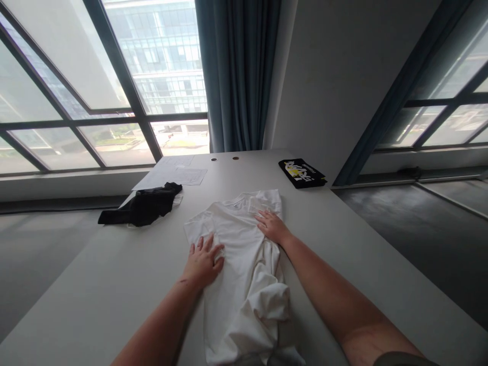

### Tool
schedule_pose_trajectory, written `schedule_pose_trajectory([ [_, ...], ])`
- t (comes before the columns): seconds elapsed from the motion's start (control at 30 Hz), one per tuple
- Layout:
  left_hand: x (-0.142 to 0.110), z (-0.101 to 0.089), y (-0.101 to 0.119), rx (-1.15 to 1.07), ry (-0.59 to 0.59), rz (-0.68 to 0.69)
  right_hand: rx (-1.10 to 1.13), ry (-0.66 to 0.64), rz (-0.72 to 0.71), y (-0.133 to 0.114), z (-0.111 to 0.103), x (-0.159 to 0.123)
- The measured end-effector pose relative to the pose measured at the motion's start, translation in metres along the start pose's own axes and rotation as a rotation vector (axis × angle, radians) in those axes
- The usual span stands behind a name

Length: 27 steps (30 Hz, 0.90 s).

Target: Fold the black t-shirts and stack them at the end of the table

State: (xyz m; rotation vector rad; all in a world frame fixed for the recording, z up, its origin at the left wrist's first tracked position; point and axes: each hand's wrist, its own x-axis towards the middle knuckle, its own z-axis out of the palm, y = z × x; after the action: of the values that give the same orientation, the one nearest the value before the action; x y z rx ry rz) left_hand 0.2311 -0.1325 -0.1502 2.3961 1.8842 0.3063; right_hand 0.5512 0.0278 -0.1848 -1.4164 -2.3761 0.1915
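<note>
A white T-shirt (240,254) lies on the white table (114,274), its neck end toward the window and its lower end bunched up near me. My left hand (204,262) rests flat on the shirt's left side with the fingers spread. Over on the shirt's right side, near the collar, lies my right hand (271,226), palm down and fingers stretched out. Neither hand holds anything.
A crumpled black garment (147,206) lies at the table's left edge. Sheets of paper (175,175) lie behind it. A folded black item with a yellow and white print (302,173) sits at the far right. Windows and a blue curtain (236,76) stand beyond the table.
</note>
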Motion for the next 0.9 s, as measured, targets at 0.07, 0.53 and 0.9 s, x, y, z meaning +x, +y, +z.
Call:
schedule_pose_trajectory([
  [0.07,0.007,0.002,-0.004,0.021,0.038,-0.071,-0.033,0.051,0.074,0.001,0.002,-0.004],
  [0.53,0.057,0.009,-0.044,-0.063,0.021,0.017,0.126,0.331,0.151,0.016,-0.006,-0.041],
  [0.9,0.050,0.005,-0.047,-0.127,0.062,0.054,0.243,0.697,0.443,0.020,-0.038,-0.058],
])
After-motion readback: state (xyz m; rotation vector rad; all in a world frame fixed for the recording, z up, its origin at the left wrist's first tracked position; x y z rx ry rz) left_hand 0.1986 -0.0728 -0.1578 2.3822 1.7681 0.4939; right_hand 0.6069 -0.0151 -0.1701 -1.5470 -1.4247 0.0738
